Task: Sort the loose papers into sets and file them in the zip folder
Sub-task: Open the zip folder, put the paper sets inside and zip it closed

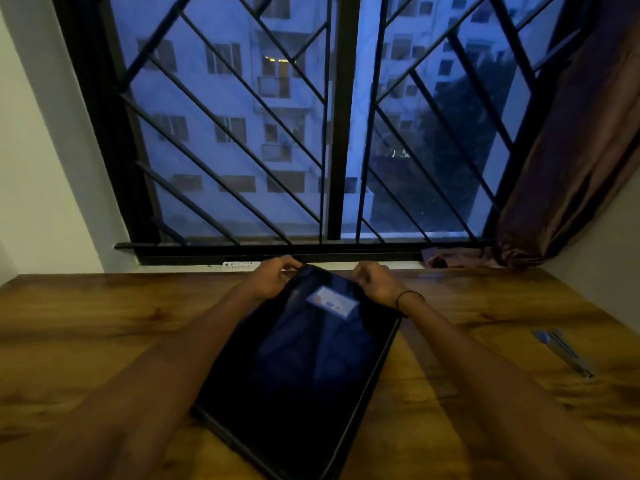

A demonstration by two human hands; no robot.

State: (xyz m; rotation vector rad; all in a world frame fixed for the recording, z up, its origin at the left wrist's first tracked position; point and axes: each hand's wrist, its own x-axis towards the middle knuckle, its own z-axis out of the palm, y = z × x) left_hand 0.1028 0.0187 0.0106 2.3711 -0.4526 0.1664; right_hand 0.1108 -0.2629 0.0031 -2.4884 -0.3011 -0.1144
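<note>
Lying flat on the wooden worktop [104,327], a dark zip folder [304,368] with a pale label [332,301] near its far end. At the folder's far left corner, left hand [273,277], fingers curled onto the edge. At its far right corner, right hand [375,282] likewise gripping. Right of the folder, well apart, pens [562,351]

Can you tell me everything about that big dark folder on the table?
The folder is dark blue-black, flat and rectangular, with a raised edge around it. It lies turned at a slant on the wooden table. A small pale card shows near its far end. The left hand and right hand both grip that far edge.
</note>
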